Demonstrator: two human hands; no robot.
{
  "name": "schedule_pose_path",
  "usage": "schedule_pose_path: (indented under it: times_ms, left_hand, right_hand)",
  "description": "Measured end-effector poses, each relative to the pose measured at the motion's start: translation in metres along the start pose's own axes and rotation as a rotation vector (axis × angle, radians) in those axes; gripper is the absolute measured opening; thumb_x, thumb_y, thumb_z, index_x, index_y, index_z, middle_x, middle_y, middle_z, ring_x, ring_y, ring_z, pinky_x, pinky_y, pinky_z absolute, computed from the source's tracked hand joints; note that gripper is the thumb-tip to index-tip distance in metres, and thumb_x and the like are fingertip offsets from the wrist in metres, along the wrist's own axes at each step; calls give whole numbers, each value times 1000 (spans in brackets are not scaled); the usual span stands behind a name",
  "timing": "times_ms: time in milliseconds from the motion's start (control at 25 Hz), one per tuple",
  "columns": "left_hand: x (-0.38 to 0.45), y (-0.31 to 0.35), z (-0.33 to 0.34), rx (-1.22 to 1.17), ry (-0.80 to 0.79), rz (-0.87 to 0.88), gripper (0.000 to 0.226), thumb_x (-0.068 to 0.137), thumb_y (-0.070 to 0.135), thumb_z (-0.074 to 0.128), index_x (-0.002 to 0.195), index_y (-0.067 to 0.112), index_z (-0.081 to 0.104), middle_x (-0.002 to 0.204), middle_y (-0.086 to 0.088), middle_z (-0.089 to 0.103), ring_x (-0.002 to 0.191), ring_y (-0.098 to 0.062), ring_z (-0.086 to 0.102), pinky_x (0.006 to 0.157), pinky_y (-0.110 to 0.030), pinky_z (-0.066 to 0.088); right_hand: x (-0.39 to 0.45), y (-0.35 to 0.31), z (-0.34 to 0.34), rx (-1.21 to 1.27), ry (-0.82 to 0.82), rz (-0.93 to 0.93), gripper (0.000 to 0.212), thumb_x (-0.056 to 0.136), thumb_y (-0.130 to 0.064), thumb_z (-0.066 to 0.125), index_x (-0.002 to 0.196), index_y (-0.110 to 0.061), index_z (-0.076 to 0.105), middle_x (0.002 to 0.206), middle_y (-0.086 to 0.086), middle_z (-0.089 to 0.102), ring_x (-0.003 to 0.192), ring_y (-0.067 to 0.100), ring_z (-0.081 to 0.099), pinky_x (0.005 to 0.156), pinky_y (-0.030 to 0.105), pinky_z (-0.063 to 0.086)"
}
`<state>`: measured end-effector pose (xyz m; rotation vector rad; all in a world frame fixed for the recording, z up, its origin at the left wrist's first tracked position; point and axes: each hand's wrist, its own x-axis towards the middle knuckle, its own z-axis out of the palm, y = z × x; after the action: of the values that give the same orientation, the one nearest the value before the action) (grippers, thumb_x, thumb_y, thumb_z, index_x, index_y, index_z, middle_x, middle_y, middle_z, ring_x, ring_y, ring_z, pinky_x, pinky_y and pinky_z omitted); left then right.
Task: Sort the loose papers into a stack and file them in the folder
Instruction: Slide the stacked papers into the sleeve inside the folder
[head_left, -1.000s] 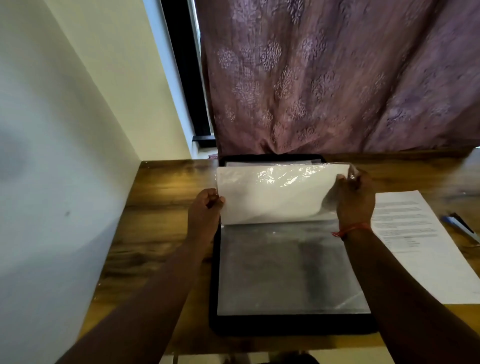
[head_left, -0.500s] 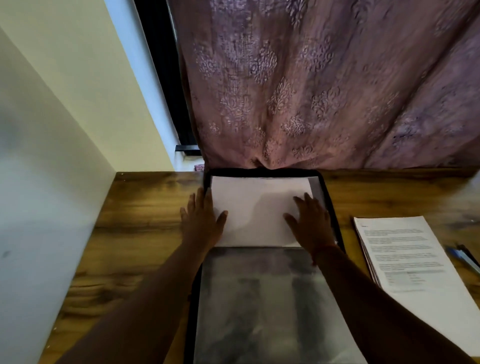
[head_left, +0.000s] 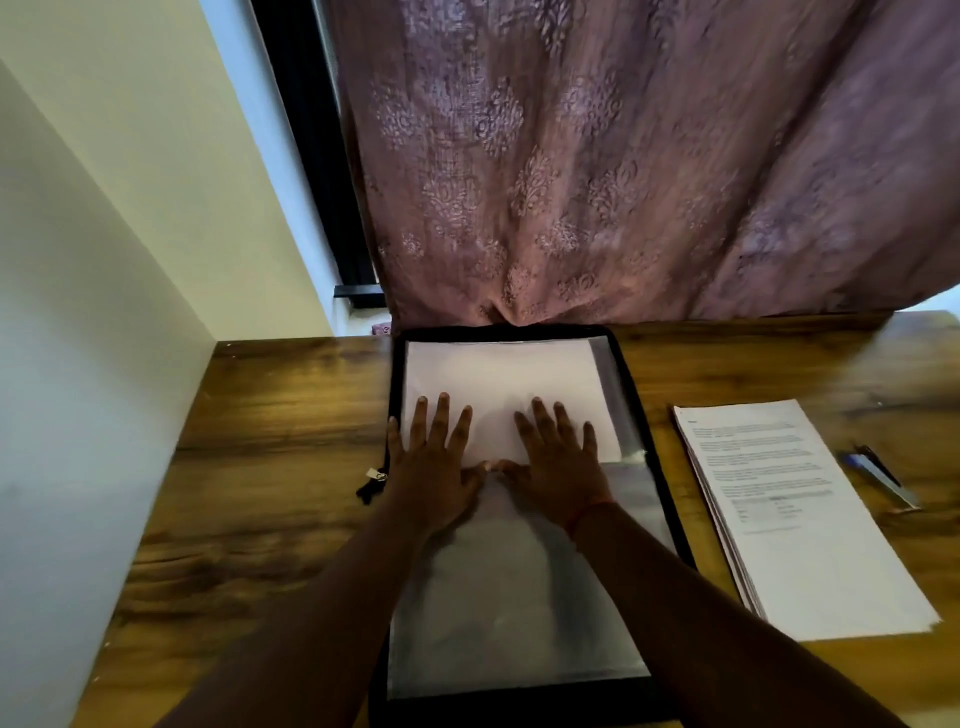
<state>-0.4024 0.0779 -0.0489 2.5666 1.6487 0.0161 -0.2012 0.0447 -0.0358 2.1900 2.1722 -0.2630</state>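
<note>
Mauve patterned curtain (head_left: 597, 156), hanging behind the brown wood-grain desk (head_left: 270, 467); its upper part is cut off by the frame. Black zip-edged folder (head_left: 631, 395) with clear plastic sleeves, lying open at the middle of the desk, its far edge against the curtain; the near edge is partly hidden by the forearms and blurred. Stack of printed white papers (head_left: 795, 519), lying on the desk just right of the folder; the print is too small to read. White sheet inside the top sleeve (head_left: 498, 379), in the far half of the folder. Left hand (head_left: 436, 467) and right hand (head_left: 558, 462), side by side, pressed flat on the sheet, fingers (head_left: 441, 415) straight and spread, grasping nothing, thumbs touching. Blue-and-black pen (head_left: 878, 475), right of the stack, blurred. Small dark zip pull (head_left: 371, 486), at the folder's left edge; detail unclear.
</note>
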Motion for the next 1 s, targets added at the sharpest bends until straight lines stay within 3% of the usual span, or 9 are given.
schedule_pose_path:
  times_ms: [80, 200, 480, 720, 880, 1000]
  left_hand:
    - [-6, 7, 0, 11, 15, -1, 83, 89, 73, 27, 158, 27, 14, 166, -11, 5, 151, -37, 1, 115, -67, 6]
    - [-21, 26, -5, 31, -8, 30, 83, 90, 74, 23, 158, 29, 4, 166, -8, -5, 151, -35, -7, 117, -65, 2]
    - [-16, 98, -14, 33, -26, 42, 83, 88, 75, 15, 157, 32, 1, 166, -6, -7, 152, -35, -6, 118, -64, 6]
    - [11, 214, -8, -24, -73, 20, 82, 91, 75, 16, 156, 30, -6, 165, -6, -10, 151, -35, -10, 118, -64, 1]
    - [29, 311, 9, -80, -95, 2, 92, 79, 81, -5, 156, 31, -10, 165, -7, -14, 150, -35, -12, 117, -58, -6]
    - [36, 351, 21, -111, -144, -86, 85, 90, 75, 11, 158, 25, -2, 165, -10, -5, 152, -33, -2, 120, -54, 4]
  right_hand:
    - [-15, 0, -1, -19, -20, 13, 85, 86, -75, 10, 157, -28, 2, 165, 4, -8, 151, 30, -7, 118, 61, 4]
    - [-44, 10, -5, -10, -8, 77, 81, 92, -71, 27, 157, -28, 3, 165, 4, -7, 151, 31, -7, 118, 62, 6]
    - [-76, 73, -18, 49, 37, 136, 76, 94, -68, 30, 156, -31, 5, 165, 3, -1, 151, 34, -2, 117, 64, 8]
    - [-84, 181, -13, 58, 46, 66, 75, 97, -65, 23, 156, -29, -5, 164, 3, -9, 151, 32, -8, 117, 64, 5]
    - [-98, 272, -14, 68, 30, 54, 75, 96, -67, 23, 156, -30, -2, 165, 4, -8, 151, 31, -9, 118, 62, 2]
    - [-108, 320, -10, 73, -5, 83, 76, 96, -67, 25, 157, -28, 0, 165, 7, -7, 151, 32, -8, 119, 59, 1]
